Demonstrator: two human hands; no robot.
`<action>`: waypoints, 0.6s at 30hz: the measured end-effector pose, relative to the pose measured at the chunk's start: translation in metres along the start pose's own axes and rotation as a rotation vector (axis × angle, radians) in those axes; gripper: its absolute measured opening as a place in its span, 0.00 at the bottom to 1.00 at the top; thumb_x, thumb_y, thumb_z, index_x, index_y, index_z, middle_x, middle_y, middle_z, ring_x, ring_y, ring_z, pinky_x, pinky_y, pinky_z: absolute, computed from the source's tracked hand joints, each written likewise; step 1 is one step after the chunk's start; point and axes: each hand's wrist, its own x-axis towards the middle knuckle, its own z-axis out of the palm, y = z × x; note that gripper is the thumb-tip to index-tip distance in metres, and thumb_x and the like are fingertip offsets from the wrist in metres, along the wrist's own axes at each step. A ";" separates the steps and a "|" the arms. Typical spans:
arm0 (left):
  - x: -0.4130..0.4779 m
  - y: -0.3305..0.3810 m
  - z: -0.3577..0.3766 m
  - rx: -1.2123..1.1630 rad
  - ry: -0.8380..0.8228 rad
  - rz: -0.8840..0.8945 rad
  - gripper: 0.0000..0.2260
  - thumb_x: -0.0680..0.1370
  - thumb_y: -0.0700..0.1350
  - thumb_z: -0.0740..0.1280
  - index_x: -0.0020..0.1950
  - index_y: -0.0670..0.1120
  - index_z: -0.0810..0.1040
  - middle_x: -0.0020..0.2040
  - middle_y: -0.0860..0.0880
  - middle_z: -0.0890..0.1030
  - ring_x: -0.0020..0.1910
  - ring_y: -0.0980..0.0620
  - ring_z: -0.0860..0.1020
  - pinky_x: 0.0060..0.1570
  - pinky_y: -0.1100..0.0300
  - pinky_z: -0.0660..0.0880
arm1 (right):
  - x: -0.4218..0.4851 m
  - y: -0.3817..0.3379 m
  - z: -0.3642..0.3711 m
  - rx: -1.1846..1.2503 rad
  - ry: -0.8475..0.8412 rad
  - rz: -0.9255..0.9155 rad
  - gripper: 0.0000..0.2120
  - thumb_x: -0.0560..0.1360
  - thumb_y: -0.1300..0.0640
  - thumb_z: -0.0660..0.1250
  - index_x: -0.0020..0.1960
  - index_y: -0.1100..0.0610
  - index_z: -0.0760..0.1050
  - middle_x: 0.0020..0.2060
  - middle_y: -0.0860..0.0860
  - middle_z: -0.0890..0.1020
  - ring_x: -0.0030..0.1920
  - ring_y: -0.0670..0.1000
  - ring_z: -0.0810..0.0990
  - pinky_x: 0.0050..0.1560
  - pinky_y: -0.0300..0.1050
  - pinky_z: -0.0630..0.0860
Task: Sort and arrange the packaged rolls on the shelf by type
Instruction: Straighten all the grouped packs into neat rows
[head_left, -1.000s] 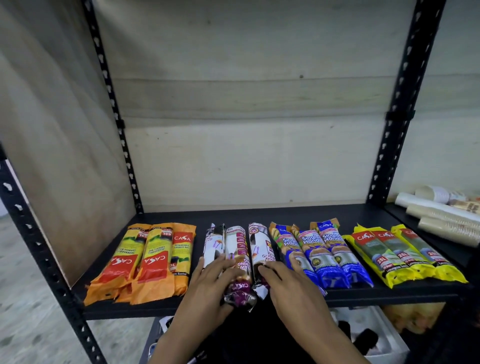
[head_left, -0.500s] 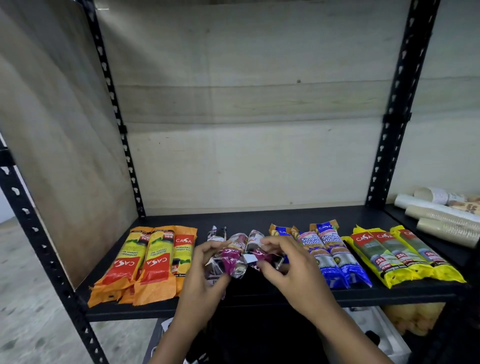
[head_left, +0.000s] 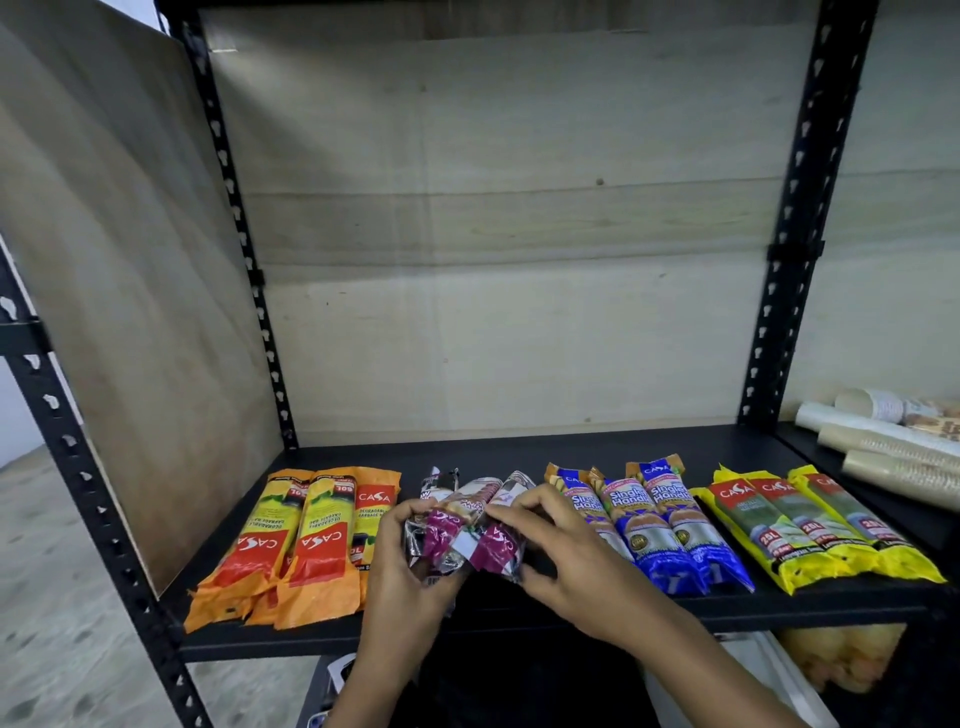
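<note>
**At mid-shelf, both hands bunch the purple-and-white rolls**

Just above the front edge of the shelf, the left hand (head_left: 410, 577) curls its fingers around the near ends of the purple-and-white packaged rolls (head_left: 467, 525). The right hand (head_left: 561, 561) pinches the rightmost of them from above with bent fingers. There appear to be three of these rolls, pressed side by side. Their far ends point toward the back wall, and their near ends seem slightly raised.

To do this step well, the hands should probably square the near ends together and lay the bundle flat and parallel to its neighbours. It belongs in the gap it already occupies. The glossy wrappers look slippery, so a steady grip on both sides would help stop one sliding out.

The black shelf (head_left: 519, 452) serves as the container and holds four groups in a row:

- To the left lie three orange CASA garbage-bag rolls (head_left: 306, 540), touching one another.
- To the right, just beside the right hand, lie three blue Single Handle rolls (head_left: 660, 530).
- Beyond those lie three yellow CASA rolls (head_left: 810, 530).

The neighbouring bay on the far right holds stacks of paper cups (head_left: 893, 447) lying on their sides. Below the shelf, part of a white bin (head_left: 779, 686) shows, but its contents cannot be made out.
</note>
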 end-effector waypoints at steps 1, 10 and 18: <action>0.001 0.000 0.001 0.002 0.028 0.008 0.31 0.66 0.44 0.82 0.64 0.56 0.72 0.62 0.50 0.79 0.60 0.47 0.80 0.58 0.45 0.79 | 0.002 0.000 -0.002 -0.004 0.015 -0.005 0.28 0.78 0.53 0.68 0.75 0.42 0.65 0.64 0.41 0.66 0.68 0.41 0.67 0.66 0.40 0.70; 0.019 0.036 0.004 0.062 0.115 0.146 0.22 0.70 0.48 0.76 0.61 0.53 0.74 0.53 0.53 0.83 0.53 0.54 0.82 0.56 0.52 0.79 | 0.032 -0.005 -0.034 0.232 0.083 0.090 0.21 0.78 0.57 0.66 0.70 0.44 0.73 0.62 0.39 0.77 0.63 0.42 0.76 0.64 0.44 0.74; 0.090 0.069 0.010 0.237 0.206 0.079 0.25 0.72 0.58 0.75 0.65 0.56 0.71 0.48 0.54 0.80 0.45 0.57 0.80 0.39 0.64 0.78 | 0.076 0.000 -0.058 0.534 0.136 0.394 0.10 0.82 0.51 0.61 0.61 0.47 0.77 0.48 0.47 0.86 0.50 0.46 0.85 0.59 0.49 0.78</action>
